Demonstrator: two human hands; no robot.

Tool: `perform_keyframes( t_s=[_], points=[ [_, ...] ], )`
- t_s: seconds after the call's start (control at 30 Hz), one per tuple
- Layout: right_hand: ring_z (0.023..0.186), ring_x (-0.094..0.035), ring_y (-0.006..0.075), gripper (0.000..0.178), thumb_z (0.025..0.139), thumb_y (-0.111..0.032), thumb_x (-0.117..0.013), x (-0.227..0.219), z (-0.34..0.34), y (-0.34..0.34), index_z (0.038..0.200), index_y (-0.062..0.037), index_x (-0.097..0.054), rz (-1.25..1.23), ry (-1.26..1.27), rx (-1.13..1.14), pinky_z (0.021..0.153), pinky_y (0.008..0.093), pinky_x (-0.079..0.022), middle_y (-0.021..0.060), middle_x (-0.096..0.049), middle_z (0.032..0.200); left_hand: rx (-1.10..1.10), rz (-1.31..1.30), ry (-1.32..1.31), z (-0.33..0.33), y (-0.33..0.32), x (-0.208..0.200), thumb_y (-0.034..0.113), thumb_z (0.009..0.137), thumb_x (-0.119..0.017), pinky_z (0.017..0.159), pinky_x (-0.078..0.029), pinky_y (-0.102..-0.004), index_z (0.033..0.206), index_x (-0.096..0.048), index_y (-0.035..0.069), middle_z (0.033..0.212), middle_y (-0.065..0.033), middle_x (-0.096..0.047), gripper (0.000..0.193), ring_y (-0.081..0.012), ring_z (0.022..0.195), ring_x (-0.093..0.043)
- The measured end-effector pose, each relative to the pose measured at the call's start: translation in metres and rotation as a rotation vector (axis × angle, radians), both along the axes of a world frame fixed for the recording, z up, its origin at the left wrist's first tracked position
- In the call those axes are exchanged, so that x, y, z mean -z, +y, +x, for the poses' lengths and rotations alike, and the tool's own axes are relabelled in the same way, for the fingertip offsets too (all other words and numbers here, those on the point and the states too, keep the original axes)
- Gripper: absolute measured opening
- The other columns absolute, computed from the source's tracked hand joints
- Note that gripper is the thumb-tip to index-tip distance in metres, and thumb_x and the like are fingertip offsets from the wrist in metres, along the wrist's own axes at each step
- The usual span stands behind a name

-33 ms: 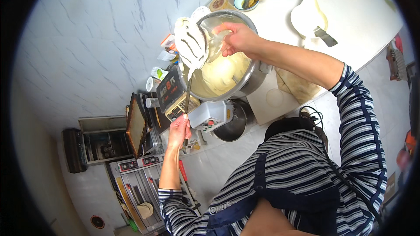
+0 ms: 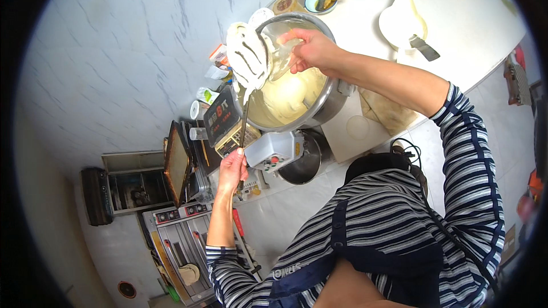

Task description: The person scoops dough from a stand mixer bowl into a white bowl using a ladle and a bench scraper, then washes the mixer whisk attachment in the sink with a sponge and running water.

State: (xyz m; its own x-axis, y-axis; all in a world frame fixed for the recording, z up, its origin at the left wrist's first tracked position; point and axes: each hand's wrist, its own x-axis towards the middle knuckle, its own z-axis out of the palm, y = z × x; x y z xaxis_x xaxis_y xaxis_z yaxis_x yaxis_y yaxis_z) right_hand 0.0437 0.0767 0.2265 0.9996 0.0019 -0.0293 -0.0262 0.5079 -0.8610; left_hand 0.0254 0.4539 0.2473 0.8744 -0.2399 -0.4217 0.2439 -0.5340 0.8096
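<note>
While the left hand [image 2: 231,170] wraps its fingers tightly round the dark handle [image 2: 245,125], the cream-coated head of the whisk [image 2: 240,61] stands tilted over the far-left rim of a big metal bowl [image 2: 331,109]. From where I stand, thick white cream clings all over that head, dark gaps showing between the strands. The right hand [image 2: 314,51] reaches across above the bowl, its fingers pinching a translucent piece [image 2: 278,67] just beside the whisk; I cannot tell whether the two touch. Pale yellow cream [image 2: 288,96] lies inside the bowl. On the white bench [image 2: 474,28], to the right, sit a white jug [image 2: 399,25] and a small blue bowl [image 2: 311,1] with a brush [image 2: 333,1] in it.
</note>
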Motion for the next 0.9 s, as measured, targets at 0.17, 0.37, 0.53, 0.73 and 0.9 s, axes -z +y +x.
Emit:
perform_keyframes(
  t_s=[0.17, 0.37, 0.53, 0.73, 0.9],
  points=[
    [0.065, -0.061, 0.0159, 0.037, 0.086, 0.0, -0.041, -0.01, -0.014, -0.006, 0.122, -0.0037, -0.048, 0.042, 0.001, -0.009, 0.063, 0.0267, -0.052, 0.011, -0.06, 0.076, -0.039, 0.034, -0.041, 0.007, 0.002, 0.001, 0.044, 0.093, -0.052, 0.035, -0.028, -0.0245, 0.067, -0.047, 0.008, 0.045, 0.0017, -0.034, 0.045, -0.0088, 0.034, -0.031],
    [0.076, -0.065, 0.0202, 0.044, 0.087, 0.0, -0.046, -0.029, -0.009, -0.021, 0.128, -0.0144, -0.049, -0.434, -0.581, 0.228, 0.067, 0.0299, -0.055, 0.0071, -0.063, 0.083, -0.054, 0.158, -0.096, 0.014, 0.004, -0.009, 0.043, 0.092, -0.055, 0.035, -0.027, -0.0237, 0.066, -0.048, 0.008, 0.044, 0.0009, -0.037, 0.044, -0.0091, 0.033, -0.034],
    [0.103, -0.059, 0.03, 0.046, 0.079, -0.009, -0.056, -0.02, 0.01, -0.041, 0.123, -0.0236, -0.053, -1.657, -1.304, 0.51, 0.071, 0.0329, -0.056, 0.0059, -0.06, 0.109, 0.01, 0.157, -0.002, 0.003, 0.002, -0.021, 0.043, 0.091, -0.058, 0.035, -0.027, -0.0245, 0.065, -0.048, 0.007, 0.043, 0.0007, -0.037, 0.044, -0.0098, 0.033, -0.032],
    [0.107, -0.054, 0.0278, 0.037, 0.077, -0.014, -0.057, -0.022, -0.007, -0.075, 0.114, -0.0175, -0.056, -1.867, -1.575, 0.417, 0.071, 0.0321, -0.055, 0.0043, -0.055, 0.114, -0.042, 0.072, 0.163, -0.008, 0.01, -0.031, 0.042, 0.09, -0.059, 0.036, -0.028, -0.0254, 0.067, -0.049, 0.007, 0.043, 0.0015, -0.036, 0.043, -0.0097, 0.033, -0.031],
    [0.094, -0.058, 0.0204, 0.034, 0.075, -0.015, -0.056, -0.033, -0.016, -0.098, 0.109, -0.0157, -0.057, -1.896, -1.365, 0.528, 0.06, 0.0327, -0.053, -0.0018, -0.058, 0.1, -0.088, -0.118, 0.246, -0.019, 0.01, -0.027, 0.042, 0.092, -0.054, 0.036, -0.028, -0.025, 0.068, -0.048, 0.008, 0.046, 0.0027, -0.034, 0.043, -0.0091, 0.036, -0.03]
  ],
)
